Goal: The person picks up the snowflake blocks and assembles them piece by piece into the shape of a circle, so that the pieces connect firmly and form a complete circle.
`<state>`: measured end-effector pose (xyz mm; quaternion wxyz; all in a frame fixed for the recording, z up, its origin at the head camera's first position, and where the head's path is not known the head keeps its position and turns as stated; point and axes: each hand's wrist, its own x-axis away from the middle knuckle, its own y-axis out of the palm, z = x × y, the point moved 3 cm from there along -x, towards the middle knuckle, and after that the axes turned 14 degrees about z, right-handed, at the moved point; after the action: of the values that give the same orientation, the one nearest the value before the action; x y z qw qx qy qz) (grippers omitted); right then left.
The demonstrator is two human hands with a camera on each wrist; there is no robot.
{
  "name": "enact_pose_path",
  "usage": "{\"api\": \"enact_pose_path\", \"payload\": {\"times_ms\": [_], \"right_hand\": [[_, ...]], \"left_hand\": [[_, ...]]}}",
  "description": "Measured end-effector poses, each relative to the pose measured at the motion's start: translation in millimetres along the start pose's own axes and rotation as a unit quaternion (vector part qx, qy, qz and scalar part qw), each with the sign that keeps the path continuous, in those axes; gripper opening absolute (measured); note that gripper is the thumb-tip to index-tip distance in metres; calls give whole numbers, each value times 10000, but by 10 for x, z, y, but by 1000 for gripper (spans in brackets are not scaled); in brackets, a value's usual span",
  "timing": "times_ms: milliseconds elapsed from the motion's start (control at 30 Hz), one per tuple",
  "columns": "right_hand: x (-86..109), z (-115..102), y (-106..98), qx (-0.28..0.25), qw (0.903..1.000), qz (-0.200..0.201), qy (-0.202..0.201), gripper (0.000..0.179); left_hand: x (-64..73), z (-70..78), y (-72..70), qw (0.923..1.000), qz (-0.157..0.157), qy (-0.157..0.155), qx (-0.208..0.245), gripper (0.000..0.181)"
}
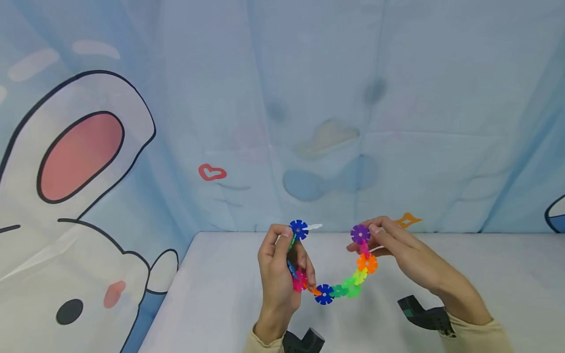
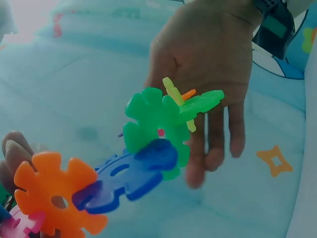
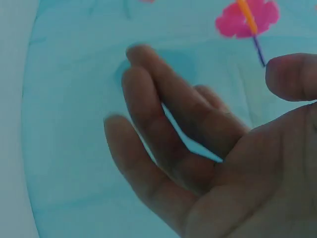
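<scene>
A chain of interlocking plastic snowflake discs hangs in a curve between both hands, above the table. My left hand (image 1: 280, 267) grips its left part, thumb against the upper discs and fingers curled round. Past that thumb stick out a blue disc (image 1: 298, 230) and a white disc (image 1: 315, 226) seen edge-on. At the other end my right hand (image 1: 408, 250) pinches a purple disc (image 1: 360, 234) by its edge, other fingers extended. Between them run an orange disc (image 2: 54, 193), a dark blue disc (image 2: 129, 178), a green disc (image 2: 153, 119) and several more. My left fingers partly hide the chain.
Below the hands spreads a white table (image 1: 225, 274). A light blue printed curtain (image 1: 282, 98) hangs behind it, with a large cartoon rabbit (image 1: 88, 274) at the left. Black wrist cameras (image 1: 425, 314) are strapped at both sleeves.
</scene>
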<state>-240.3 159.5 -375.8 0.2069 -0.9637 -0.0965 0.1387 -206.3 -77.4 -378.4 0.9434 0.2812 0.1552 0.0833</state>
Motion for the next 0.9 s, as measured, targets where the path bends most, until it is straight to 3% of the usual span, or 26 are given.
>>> {"api": "enact_pose_path", "payload": {"times_ms": [100,267,567,900], "right_hand": [[5,-25,81,-613,9973,-407,-59,32],[26,-159,185,-1429,9874,-408,-545,20],[121,-385,287,-2011,9747,76,-973,14],[165,-466,356,-2440,9619,223,-1212,13]], "left_hand": [[12,11,1,9999,95,35,-19,21],[43,50,15,9995,114,272,-123,20],[89,106,56,9935,-299,979,-488,26],[126,132,94,9874,-751,1271,-568,23]]}}
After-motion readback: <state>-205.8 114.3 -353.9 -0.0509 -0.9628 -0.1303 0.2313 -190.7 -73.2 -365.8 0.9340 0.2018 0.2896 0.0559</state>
